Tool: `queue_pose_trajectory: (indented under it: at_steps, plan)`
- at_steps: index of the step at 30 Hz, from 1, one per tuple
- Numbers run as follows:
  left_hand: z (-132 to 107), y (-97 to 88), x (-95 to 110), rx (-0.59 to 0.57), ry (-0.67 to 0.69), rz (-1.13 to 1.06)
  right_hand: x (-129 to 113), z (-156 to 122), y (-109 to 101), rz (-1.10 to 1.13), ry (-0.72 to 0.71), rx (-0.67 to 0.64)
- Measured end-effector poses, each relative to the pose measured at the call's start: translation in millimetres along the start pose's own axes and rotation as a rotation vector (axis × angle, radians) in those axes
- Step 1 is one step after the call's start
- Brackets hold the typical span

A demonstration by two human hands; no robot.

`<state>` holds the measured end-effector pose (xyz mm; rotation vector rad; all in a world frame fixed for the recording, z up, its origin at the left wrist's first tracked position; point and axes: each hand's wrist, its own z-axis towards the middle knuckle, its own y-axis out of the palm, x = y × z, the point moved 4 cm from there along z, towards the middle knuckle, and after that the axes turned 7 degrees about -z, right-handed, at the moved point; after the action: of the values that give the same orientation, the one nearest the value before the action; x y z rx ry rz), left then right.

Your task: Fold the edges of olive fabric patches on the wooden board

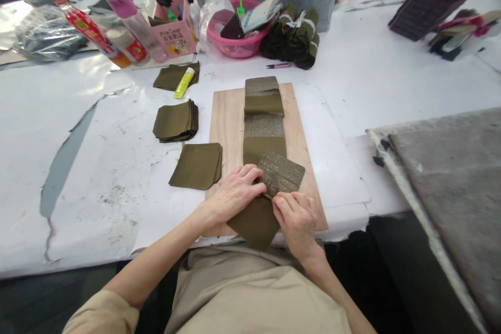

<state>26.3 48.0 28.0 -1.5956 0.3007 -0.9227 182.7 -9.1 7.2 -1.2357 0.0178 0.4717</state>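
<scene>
My left hand (241, 191) and my right hand (296, 219) both pinch an olive fabric piece (256, 221) along a fold across its middle. Its upper part, a speckled grey-brown flap (282, 171), lies tilted to the right, while the plain olive part hangs toward me past the board's near edge. Beneath it is a wooden board (229, 120). Farther up the board, a row of overlapping fabric pieces (264, 125) alternates plain olive and speckled bands. Left of the board lie a near stack of olive pieces (193, 167) and a thicker stack (174, 121).
A yellow tube (183, 82) lies on more olive pieces (164, 78). Behind stand a pink basket (238, 48), a pink box (176, 36), bottles (88, 26) and tied olive bundles (293, 36). Small snips (279, 66) lie before them. A grey padded surface (450, 167) is at right.
</scene>
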Motion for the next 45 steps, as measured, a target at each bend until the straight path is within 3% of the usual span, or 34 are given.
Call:
queue_pose_trajectory:
  at_steps: [8,14,22,32,36,40,45]
  plan:
    - [5.5,-4.1,-9.5,-0.019,0.017,-0.007,16.4,-3.7,-2.4,-0.052,0.065,-0.114]
    - [5.0,-2.1,-15.6,-0.017,0.019,-0.077,29.9,-9.5,-12.2,0.043,0.107,-0.093]
    - [6.0,-2.2,-17.3,-0.031,0.027,-0.102,8.0,5.2,0.8,0.114,0.092,-0.104]
    - [-3.6,-6.9,-44.1,0.067,-0.016,0.042,2.6,2.2,9.4,0.174,0.138,-0.062]
    - [-7.4,-9.6,-39.4,0.155,0.019,-0.027,4.1,1.7,11.3,0.178,0.143,-0.067]
    - [-8.1,-1.2,-33.5,0.172,0.093,-0.156,4.7,2.2,10.9,0.181,0.143,-0.056]
    - [-10.7,8.5,-38.4,0.226,0.091,-0.224,5.4,-0.4,12.2,0.183,0.143,-0.054]
